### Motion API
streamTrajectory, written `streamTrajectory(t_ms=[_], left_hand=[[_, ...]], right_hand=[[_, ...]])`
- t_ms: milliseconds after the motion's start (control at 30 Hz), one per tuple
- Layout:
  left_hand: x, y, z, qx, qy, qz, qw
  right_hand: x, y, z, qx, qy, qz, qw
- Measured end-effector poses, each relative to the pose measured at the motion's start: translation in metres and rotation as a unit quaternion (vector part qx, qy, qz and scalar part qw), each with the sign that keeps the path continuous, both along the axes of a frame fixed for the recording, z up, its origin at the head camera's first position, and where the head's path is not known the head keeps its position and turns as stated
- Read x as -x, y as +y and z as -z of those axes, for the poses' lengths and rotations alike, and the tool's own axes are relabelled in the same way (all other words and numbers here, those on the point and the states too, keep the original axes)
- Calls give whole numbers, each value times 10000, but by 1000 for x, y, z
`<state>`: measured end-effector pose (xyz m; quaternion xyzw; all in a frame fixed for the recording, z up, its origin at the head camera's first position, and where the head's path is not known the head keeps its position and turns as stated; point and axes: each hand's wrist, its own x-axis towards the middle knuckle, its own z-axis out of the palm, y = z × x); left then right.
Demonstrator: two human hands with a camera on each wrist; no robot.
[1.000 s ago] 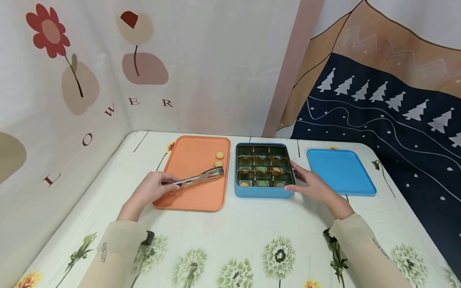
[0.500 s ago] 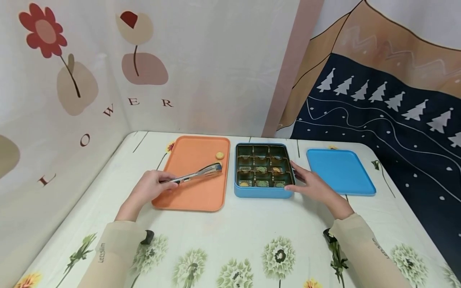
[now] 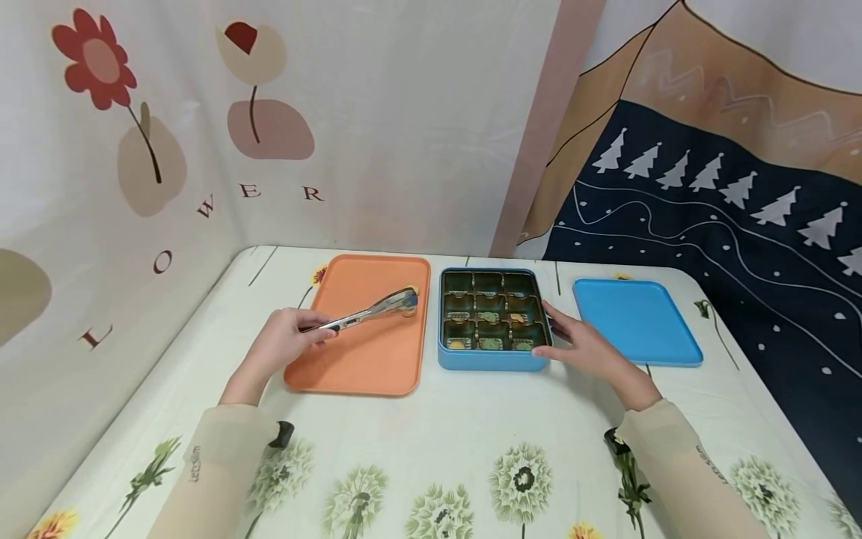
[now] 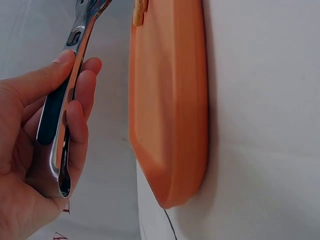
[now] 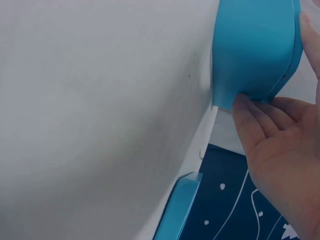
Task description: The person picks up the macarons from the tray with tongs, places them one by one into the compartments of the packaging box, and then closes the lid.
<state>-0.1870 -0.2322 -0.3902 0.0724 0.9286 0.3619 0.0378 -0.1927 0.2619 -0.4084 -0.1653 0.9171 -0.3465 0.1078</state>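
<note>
My left hand (image 3: 279, 344) grips a pair of metal tongs (image 3: 370, 312) by the handle, thumb on the dark panel in the left wrist view. The rounded tong head hangs over the right part of an orange tray (image 3: 357, 370). Round golden biscuits (image 4: 140, 12) lie on the tray there, mostly covered by the tong head in the head view. My right hand (image 3: 586, 343) rests against a blue box (image 3: 493, 361), fingers along its right side and thumb at the front corner. Inside, a dark divided insert (image 3: 490, 282) has small pieces in several of its compartments.
A flat blue lid (image 3: 636, 322) lies on the table right of the box. The flower-print tablecloth (image 3: 438, 442) spreads in front of the tray and box. Printed fabric (image 3: 417, 135) hangs behind the table and on its left.
The tong head dips nearer and then moves up the tray, away from me, onto the biscuits. My left hand shifts slightly the same way. The right hand and box stay put.
</note>
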Motion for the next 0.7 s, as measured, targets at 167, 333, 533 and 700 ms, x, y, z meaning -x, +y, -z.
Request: streamTrajectory(t_ms=[167, 333, 533, 700], left_hand=[[4, 4, -4, -65, 26, 15, 10000], [11, 10, -6, -9, 167, 18, 9999], [19, 18, -7, -89, 315, 31, 9995], [24, 28, -7, -197, 441, 36, 9988]], right_hand=[[0, 0, 0, 14, -15, 4, 10000], [0, 0, -1, 21, -65, 16, 10000], [0, 1, 0, 52, -112, 13, 9999], [0, 1, -1, 73, -116, 12, 9999]])
